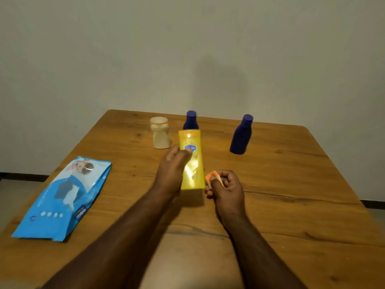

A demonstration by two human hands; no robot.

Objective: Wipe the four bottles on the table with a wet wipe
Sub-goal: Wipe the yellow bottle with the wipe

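A plain pale wall backs a brown wooden table point(291, 184) with dark grain lines, and everything is set out on that top. The landmark is the tall yellow plastic lotion bottle point(192, 161) near the middle. The left hand point(173, 165) grasps it from its left side, fingers wrapped behind and the thumb lying across the blue label, which seems meant to steady the bottle and turn its front face toward the other hand. The right hand point(226, 186), just to the right of the yellow bottle's lower end, is clenched around a small bunched wet wipe point(212, 177) that looks orange-white in this light; it sits beside the bottle, and whether it touches cannot be told.

Behind the yellow bottle stands a dark blue plastic bottle point(190, 120), mostly hidden by it. To the left of that stands a squat cream-coloured bottle with a clear cap point(160, 135). Well to the right of the yellow bottle stands a second dark blue bottle point(241, 135), upright and apart. Far to its left lies a flat blue wet-wipe packet point(62, 197), its flap apparently open, probably kept within reach for fresh wipes.
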